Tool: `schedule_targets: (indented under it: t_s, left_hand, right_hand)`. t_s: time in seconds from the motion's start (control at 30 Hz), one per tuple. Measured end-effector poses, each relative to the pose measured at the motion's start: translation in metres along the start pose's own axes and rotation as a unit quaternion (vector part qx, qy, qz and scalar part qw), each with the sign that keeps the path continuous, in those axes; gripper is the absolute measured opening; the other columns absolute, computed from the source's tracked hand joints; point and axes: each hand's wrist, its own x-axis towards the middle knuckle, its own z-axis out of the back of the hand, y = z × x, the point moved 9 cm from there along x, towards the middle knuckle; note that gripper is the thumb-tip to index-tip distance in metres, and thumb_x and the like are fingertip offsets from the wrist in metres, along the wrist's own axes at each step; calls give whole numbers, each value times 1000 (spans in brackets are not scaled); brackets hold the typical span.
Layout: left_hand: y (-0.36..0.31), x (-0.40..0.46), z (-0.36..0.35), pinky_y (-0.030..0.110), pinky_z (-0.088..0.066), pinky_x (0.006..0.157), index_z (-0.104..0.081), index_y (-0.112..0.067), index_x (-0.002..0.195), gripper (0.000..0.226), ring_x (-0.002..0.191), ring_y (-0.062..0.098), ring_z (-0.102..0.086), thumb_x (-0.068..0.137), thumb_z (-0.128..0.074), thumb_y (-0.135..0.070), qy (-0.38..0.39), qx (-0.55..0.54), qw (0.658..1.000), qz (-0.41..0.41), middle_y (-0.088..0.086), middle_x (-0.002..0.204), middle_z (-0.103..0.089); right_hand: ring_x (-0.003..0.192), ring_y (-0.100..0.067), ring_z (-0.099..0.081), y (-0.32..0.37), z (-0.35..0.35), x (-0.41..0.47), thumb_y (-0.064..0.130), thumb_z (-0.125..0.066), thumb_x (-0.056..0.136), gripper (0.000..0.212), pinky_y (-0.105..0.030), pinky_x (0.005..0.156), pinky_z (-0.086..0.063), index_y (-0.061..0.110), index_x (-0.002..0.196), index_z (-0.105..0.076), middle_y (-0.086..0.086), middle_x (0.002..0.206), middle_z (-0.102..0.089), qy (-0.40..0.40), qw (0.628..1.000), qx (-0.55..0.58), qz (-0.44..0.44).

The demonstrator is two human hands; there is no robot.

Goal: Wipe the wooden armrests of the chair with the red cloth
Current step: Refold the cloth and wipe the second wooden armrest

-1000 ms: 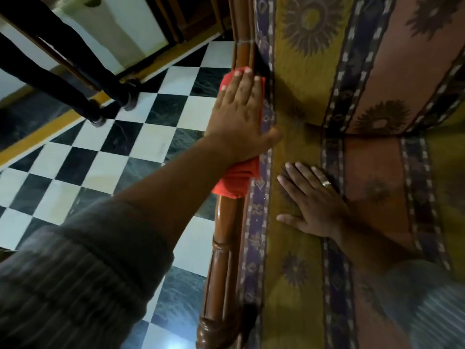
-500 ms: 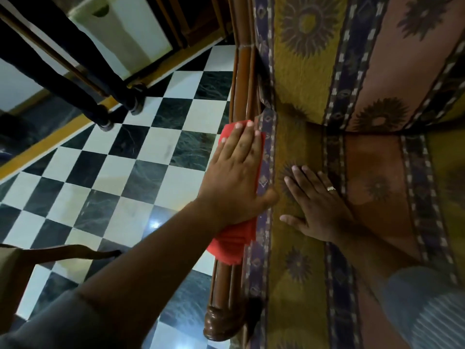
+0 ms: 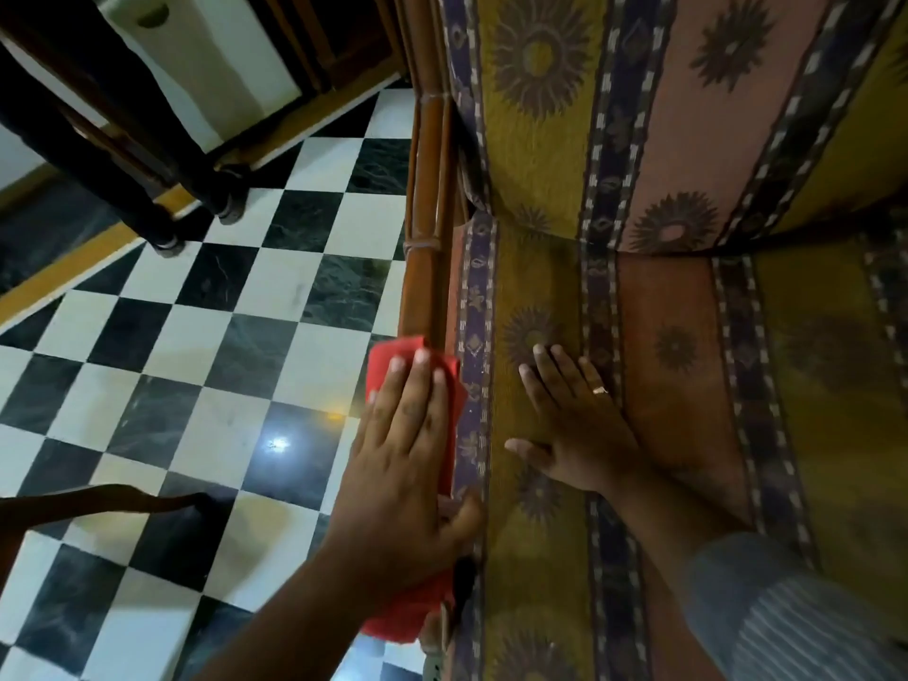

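Observation:
The chair's left wooden armrest (image 3: 426, 199) runs from the top of the view down toward me, a reddish-brown turned rail beside the patterned seat cushion (image 3: 683, 366). My left hand (image 3: 403, 464) lies flat on the red cloth (image 3: 393, 356), pressing it onto the near part of that armrest; the cloth shows beyond my fingertips and again below my palm. My right hand (image 3: 575, 420) rests flat and spread on the cushion just right of the rail, a ring on one finger, holding nothing. The armrest's near end is hidden under my hand and the cloth.
A black-and-white checkered floor (image 3: 206, 336) lies left of the chair. Dark furniture legs (image 3: 162, 228) stand at the upper left, and a curved dark wooden piece (image 3: 98, 503) juts in at the lower left. The patterned backrest (image 3: 638, 100) rises at the top right.
My left hand has slid the red cloth along the armrest toward me, from the far part to the near end. My right hand has stayed flat on the cushion.

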Motion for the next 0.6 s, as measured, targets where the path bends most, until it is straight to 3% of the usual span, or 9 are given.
schedule_targets:
  t_s: [0.1, 0.2, 0.3, 0.33, 0.37, 0.4, 0.47, 0.53, 0.6]
  left_hand:
    - [-3, -12, -5, 47, -3, 119, -4, -7, 158, 97, 154, 27, 6, 86, -44, -60, 11, 25, 1000, 5, 10, 168, 3]
    - [-5, -10, -2, 44, 3, 123, -4, -7, 157, 91, 154, 25, 9, 89, -39, -56, 35, 9, 999, 28, 11, 168, 5]
    - [-7, -10, 10, 39, 2, 123, -1, -17, 158, 79, 153, 14, 14, 94, -31, -51, 23, -124, 991, 50, 0, 167, 12]
    - [-1, -12, 15, 33, 0, 121, 3, -25, 158, 75, 152, 7, 13, 95, -31, -50, 9, -195, 977, 83, -9, 166, 15]
    - [11, -16, 17, 26, -2, 118, 6, -33, 157, 73, 150, -1, 10, 98, -32, -49, -13, -253, 959, 130, -17, 165, 15]
    - [28, -23, 21, 20, -6, 115, 6, -38, 156, 70, 149, -7, 5, 100, -34, -51, -41, -288, 938, 190, -23, 164, 11]
    - [60, -43, 16, 25, -25, 114, -25, -30, 155, 62, 143, 1, -29, 99, -41, -52, -55, -343, 877, 330, -11, 162, -26]
    - [68, -55, 3, 35, -49, 93, -67, -22, 115, 29, 105, 19, -61, 96, -53, -40, -17, -375, 841, 390, 3, 112, -70]
    - [65, -58, 7, 35, -50, 75, -63, -27, 86, 11, 83, 22, -61, 96, -60, -27, 9, -349, 850, 394, -6, 81, -66]
  right_hand:
    - [154, -33, -10, -2, 3, -1, 80, -25, 88, 95, -54, 123, -10, 11, 155, -23, -15, 166, -14, -1, 1000, 0, -1]
    - [153, -34, -11, 8, 7, -11, 69, -24, 96, 84, -55, 123, -12, 11, 156, -23, -16, 165, -15, 10, 996, 49, -73]
    - [154, -33, 2, 38, 7, -36, 56, -21, 101, 71, -48, 125, -3, 14, 157, -11, -14, 165, 2, 52, 964, 188, -182]
    - [154, -33, -6, 51, 9, -44, 52, -25, 102, 66, -44, 125, -10, 12, 155, -22, -17, 165, -10, 72, 934, 280, -211]
    - [149, -32, -27, 63, 14, -52, 48, -33, 103, 56, -38, 121, -25, 13, 146, -44, -19, 157, -36, 73, 891, 379, -240]
    - [134, -26, -50, 74, 26, -57, 46, -40, 102, 40, -25, 107, -41, 22, 124, -63, -8, 132, -63, 52, 842, 466, -267]
    - [94, 8, -63, 96, 56, -64, 61, -44, 93, 30, -1, 77, -40, 40, 87, -64, 23, 85, -67, -9, 788, 537, -301]
    - [83, 13, -60, 118, 80, -68, 74, -43, 83, 40, -3, 70, -39, 39, 83, -62, 24, 78, -65, -24, 775, 555, -301]
    - [89, 4, -63, 131, 92, -67, 65, -58, 84, 39, -14, 75, -43, 29, 97, -66, 15, 91, -69, -19, 749, 574, -330]
